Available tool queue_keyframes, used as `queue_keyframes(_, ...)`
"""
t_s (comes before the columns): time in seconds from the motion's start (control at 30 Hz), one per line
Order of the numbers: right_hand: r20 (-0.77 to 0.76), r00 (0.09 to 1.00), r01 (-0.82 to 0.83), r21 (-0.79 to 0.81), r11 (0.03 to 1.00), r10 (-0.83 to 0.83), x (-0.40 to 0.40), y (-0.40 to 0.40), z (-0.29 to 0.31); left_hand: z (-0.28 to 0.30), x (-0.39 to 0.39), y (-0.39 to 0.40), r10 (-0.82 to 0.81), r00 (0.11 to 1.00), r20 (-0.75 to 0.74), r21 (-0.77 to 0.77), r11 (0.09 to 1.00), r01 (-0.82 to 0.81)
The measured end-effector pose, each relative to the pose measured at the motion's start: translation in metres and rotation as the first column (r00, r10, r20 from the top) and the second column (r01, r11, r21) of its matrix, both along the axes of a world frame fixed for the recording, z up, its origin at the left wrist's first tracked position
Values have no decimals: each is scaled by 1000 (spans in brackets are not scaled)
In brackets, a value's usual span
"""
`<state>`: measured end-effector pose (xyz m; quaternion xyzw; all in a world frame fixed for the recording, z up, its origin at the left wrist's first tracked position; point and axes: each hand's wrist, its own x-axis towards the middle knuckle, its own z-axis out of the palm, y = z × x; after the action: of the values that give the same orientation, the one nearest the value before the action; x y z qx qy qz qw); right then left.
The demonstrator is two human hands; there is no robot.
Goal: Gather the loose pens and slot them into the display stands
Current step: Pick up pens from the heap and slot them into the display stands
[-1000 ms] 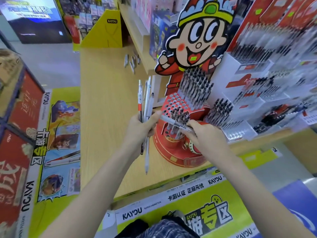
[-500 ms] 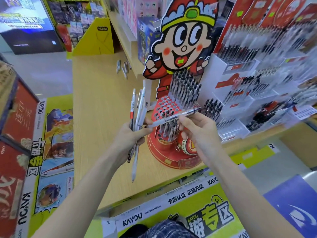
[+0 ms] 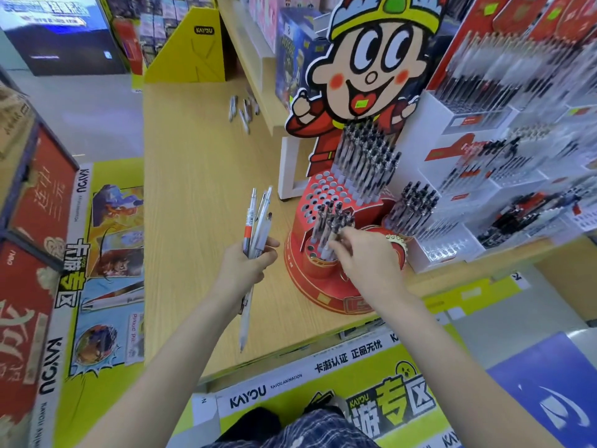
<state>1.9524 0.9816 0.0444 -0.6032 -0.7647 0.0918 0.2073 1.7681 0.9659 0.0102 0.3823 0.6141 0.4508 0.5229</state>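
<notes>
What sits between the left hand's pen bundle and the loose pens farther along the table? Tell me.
Only bare wooden table shows, in the head view, between the pen bundle and the loose pens.

Pale wood-grain bench (image 3: 200, 176), matt and smooth, laminate by the look. Red display stand (image 3: 323, 286) of printed card with a light sheen, round holes punched through its sloped face. Bundle of pens (image 3: 256, 221) in the left grip (image 3: 247, 266): smooth white and clear plastic barrels, shiny metal clips and tips, one orange band. Pens in the stand (image 3: 365, 160): clear glossy plastic with black caps. Cartoon cut-out (image 3: 371, 69) of flat printed board, slightly glossy. White plastic or card tiers (image 3: 452, 124), smooth. Yellow printed signage (image 3: 323, 383) below, satin finish. Checked woven cloth (image 3: 300, 428) at the bottom edge.
</notes>
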Motion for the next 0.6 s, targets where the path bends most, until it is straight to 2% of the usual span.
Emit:
queue_keyframes(0.13,37,999,18,-27,999,-17,-6,6,1,-1,-2,0,13,1000,16,2,1000,-13)
queue_keyframes(0.3,-37,999,12,3,1000,-12,-7,3,-3,-1,0,-2,20,1000,23,13,1000,-21)
queue_keyframes(0.6,150,953,278,-80,957,-264,-29,-1,-34,4,12,-1,-65,998,-20,31,997,65)
